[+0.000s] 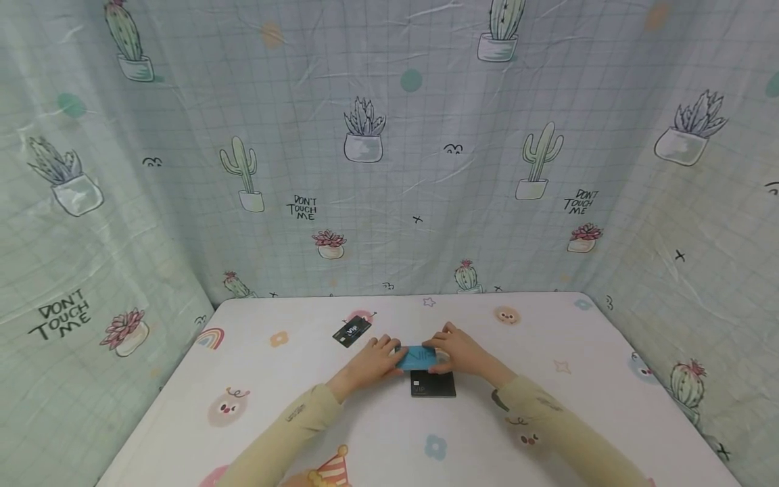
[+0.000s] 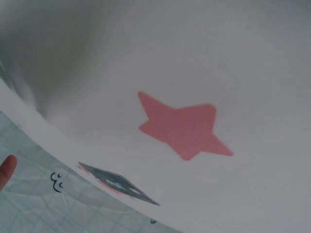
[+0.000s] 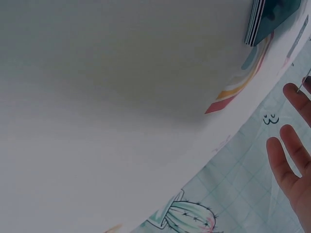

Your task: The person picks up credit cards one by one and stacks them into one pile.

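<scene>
In the head view a blue card (image 1: 417, 357) is held between the two hands. My left hand (image 1: 371, 364) pinches its left end, and my right hand (image 1: 461, 350) pinches its right end. Just in front of the blue card, partly covered by it, lies a black card (image 1: 433, 385) marked VIP. From the right wrist view this looks like a small stack (image 3: 274, 19) with layered edges. Only one fingertip of the left hand (image 2: 7, 170) shows in the left wrist view. Some right fingers (image 3: 286, 145) are extended, while others meet a thin card edge.
Another black VIP card (image 1: 352, 331) lies tilted on the table, behind and left of the hands. The white table (image 1: 255, 379) carries printed cartoon figures. A cactus-patterned curtain (image 1: 414, 182) encloses its back and sides.
</scene>
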### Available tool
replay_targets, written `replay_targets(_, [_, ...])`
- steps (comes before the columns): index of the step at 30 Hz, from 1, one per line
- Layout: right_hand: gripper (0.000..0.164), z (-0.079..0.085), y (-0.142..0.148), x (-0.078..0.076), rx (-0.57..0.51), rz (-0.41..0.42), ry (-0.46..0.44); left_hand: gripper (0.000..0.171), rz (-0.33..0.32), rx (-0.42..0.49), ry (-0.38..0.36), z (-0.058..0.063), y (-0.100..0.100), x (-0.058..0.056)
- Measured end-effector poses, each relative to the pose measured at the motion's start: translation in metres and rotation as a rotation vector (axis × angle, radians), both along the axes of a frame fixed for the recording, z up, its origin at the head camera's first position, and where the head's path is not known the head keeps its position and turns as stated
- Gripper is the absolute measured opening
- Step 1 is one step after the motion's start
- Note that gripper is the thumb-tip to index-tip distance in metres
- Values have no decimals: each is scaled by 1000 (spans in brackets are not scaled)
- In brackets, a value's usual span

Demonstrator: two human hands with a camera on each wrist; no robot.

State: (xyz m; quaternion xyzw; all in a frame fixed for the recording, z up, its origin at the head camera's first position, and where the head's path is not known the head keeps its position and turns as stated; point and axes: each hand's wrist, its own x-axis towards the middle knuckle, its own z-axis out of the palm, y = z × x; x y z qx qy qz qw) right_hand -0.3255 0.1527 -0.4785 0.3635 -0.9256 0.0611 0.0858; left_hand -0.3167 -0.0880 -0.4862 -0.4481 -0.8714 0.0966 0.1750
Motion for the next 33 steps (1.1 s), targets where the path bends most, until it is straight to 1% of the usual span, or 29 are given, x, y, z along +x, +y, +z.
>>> replay_targets(4, [54,1,3,6,2,-13,-32,46,-12,7,-9,0,1,3])
replay_targets(7, [53,2,6,10,-17,2,-45,46,-13,14,-32,-1,2,5])
replay_targets(14, [50,1,15,17,-28,44,-16,47,-25,-2,-45,-3,9,7])
replay_targets(18, [51,1,20,21,-38,62,3,48,-30,5,-57,-3,12,8])
replay_targets(21, [51,1,23,24,-31,50,9,48,-39,16,-52,-2,14,9])
replay_targets(24, [50,2,25,28,-20,39,9,47,-53,17,-24,-3,15,10])
replay_targets(29, [48,3,29,33,-9,55,15,46,-83,16,22,-5,17,11])
replay_targets(33, [47,4,31,36,-7,47,17,44,-101,22,34,-6,19,13])
